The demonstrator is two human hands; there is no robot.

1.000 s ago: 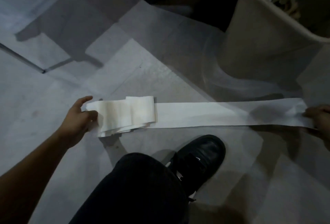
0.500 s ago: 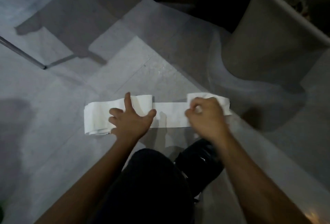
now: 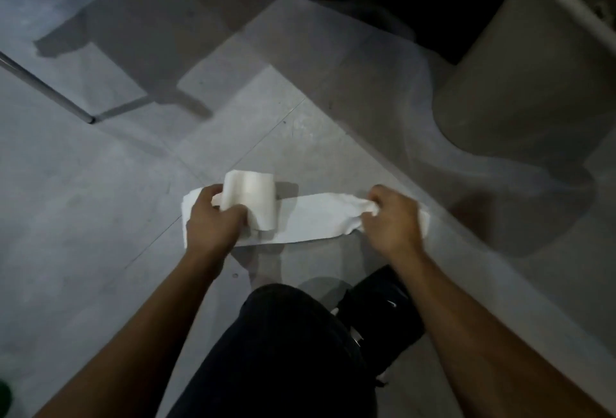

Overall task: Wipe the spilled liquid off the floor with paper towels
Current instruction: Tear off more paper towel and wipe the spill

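Observation:
A white paper towel strip lies on the grey floor in front of my knee. My left hand grips the folded wad at its left end, and a folded flap of it stands up above my fingers. My right hand pinches the bunched right end of the strip. The stretch between my hands lies flat on the floor. I cannot make out any liquid on the dim floor.
A large grey bin stands at the upper right. A thin metal leg meets the floor at the upper left. My dark trouser knee and black shoe are just below the towel.
My right hand first folded the long strip's right end in toward the middle. Both hands now grip the ends, and the left wad is lifted and folded up.

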